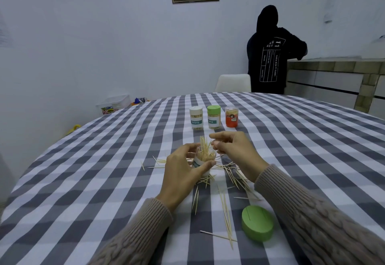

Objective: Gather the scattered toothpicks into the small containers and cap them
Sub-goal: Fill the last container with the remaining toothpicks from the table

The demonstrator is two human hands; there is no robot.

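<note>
My left hand point(183, 173) grips a small clear container point(205, 160) that stands uncapped on the checked tablecloth point(93, 171), with a bundle of toothpicks sticking out of its mouth. My right hand point(233, 150) hovers at the container's rim, its fingers pinching a few toothpicks. Loose toothpicks point(226, 212) lie scattered around and in front of the container. A green cap point(258, 226) lies near my right forearm. Farther back stand three capped containers: a white-capped one point(196, 118), a green-capped one point(214, 117) and an orange one point(231, 117).
A person in a black hoodie point(270, 56) stands beyond the table with their back turned, beside a white chair point(233, 82) and a tiled counter point(337, 77). A plastic bin point(113, 103) and small toys sit on the floor at the left.
</note>
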